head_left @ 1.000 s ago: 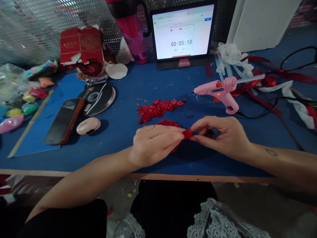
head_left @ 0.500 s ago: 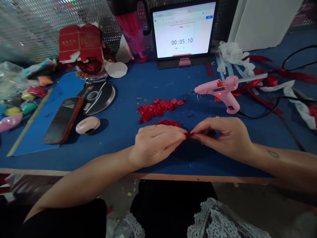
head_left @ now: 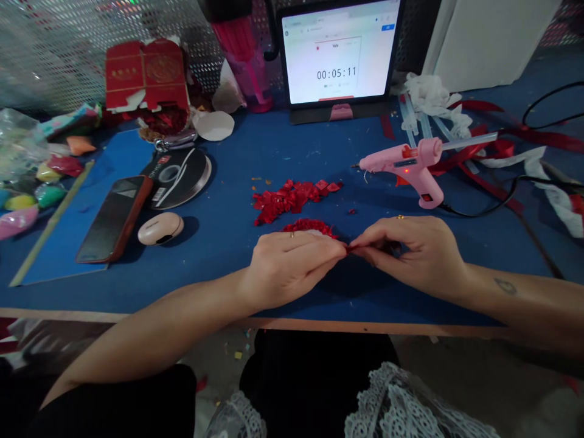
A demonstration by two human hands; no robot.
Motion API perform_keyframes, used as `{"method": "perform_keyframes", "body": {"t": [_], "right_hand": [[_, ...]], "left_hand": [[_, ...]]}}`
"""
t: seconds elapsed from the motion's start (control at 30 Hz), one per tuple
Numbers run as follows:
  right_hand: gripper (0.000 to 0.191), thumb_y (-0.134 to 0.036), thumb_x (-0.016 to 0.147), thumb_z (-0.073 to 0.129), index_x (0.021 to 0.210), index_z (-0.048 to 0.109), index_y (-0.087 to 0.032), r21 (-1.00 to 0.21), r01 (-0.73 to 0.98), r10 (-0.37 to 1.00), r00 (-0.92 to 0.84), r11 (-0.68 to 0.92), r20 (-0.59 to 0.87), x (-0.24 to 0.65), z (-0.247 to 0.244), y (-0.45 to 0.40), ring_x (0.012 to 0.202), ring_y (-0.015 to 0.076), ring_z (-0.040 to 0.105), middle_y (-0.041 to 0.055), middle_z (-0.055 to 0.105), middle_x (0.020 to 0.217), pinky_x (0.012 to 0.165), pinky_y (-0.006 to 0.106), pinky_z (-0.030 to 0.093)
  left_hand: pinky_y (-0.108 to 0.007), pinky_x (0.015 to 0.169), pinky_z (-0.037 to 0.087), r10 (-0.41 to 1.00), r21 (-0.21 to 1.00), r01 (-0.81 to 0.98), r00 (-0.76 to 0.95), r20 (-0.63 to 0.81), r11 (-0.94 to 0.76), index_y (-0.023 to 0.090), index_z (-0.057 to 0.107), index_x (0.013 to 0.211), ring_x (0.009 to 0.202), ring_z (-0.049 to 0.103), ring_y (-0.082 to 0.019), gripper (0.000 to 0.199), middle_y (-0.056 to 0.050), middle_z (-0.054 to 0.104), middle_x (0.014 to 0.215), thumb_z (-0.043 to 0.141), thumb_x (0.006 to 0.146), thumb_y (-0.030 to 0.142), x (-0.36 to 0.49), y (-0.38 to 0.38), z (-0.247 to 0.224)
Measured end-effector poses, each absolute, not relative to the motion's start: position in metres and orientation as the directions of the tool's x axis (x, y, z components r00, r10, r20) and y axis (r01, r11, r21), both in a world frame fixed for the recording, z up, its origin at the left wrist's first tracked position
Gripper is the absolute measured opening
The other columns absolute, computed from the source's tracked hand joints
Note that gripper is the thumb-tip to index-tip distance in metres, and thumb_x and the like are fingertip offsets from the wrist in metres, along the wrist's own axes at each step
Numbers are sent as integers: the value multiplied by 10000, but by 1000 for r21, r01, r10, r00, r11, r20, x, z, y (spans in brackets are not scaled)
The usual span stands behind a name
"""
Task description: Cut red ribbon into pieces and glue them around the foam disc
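Observation:
Between my two hands is a small piece of red ribbon [head_left: 349,248], mostly hidden by the fingertips. My left hand [head_left: 296,261] pinches its left end, and my right hand [head_left: 410,249] pinches the right end between thumb and forefinger. Partly covered by the left hand lies a round piece with a red ruffled edge and a pale middle [head_left: 312,227]. Just beyond it is a loose pile of folded red ribbon pieces [head_left: 292,199]. A pink glue gun [head_left: 413,161] with a lit red light rests past my right hand, its nozzle pointing left.
A tablet [head_left: 337,61] showing a timer stands at the back beside a pink bottle [head_left: 244,61]. To the left lie a phone [head_left: 114,219], a pinkish case [head_left: 160,229] and a ribbon spool [head_left: 177,176]. Red and white ribbons [head_left: 502,146] and a black cord [head_left: 483,213] spread on the right.
Both hands keep their pinch on the red ribbon piece, of which less now shows between the fingertips. More of the round red piece's pale middle shows. The timer went from 5:10 to 5:11.

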State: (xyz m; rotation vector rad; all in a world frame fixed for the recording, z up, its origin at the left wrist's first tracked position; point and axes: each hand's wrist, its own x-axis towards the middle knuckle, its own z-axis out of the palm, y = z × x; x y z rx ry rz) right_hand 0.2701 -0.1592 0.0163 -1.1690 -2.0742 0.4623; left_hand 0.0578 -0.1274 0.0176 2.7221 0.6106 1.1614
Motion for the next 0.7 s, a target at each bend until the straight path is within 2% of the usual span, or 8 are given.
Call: {"method": "perform_keyframes", "body": {"t": [0.23,0.37,0.5,0.7], "right_hand": [[107,-261,880,615,805,682,-223,-535,620,816,-373,574,442,270,16,-160,530,95,601,-24,692,635,511,240,419],[107,-255,896,601,819,670,-230,-439,649,770,-401,621,496,271,15,-160,540,95,613,-34,691,637,525,234,428],[55,-181,885,605,870,652,-206,-311,654,677,-428,689,599,272,11,-160,543,74,607,-56,683,649,534,202,431],[62,-134,878,586,885,621,-186,-229,643,616,-477,731,627,272,11,-161,535,63,581,-58,660,637,527,191,425]], "left_hand": [[-128,710,564,423,230,370,615,666,-900,208,681,848,687,705,-64,33,50,755,786,671,846,177,58,-128,16],[-105,745,551,418,218,376,611,673,-900,198,685,852,707,707,-52,37,52,757,792,671,843,165,58,-128,15],[-99,760,549,429,201,402,625,652,-893,212,682,856,717,710,-47,67,71,759,809,678,833,150,57,-129,16],[-96,794,549,425,203,395,634,646,-896,211,686,870,754,714,-46,84,67,758,815,678,830,137,57,-130,15]]}}
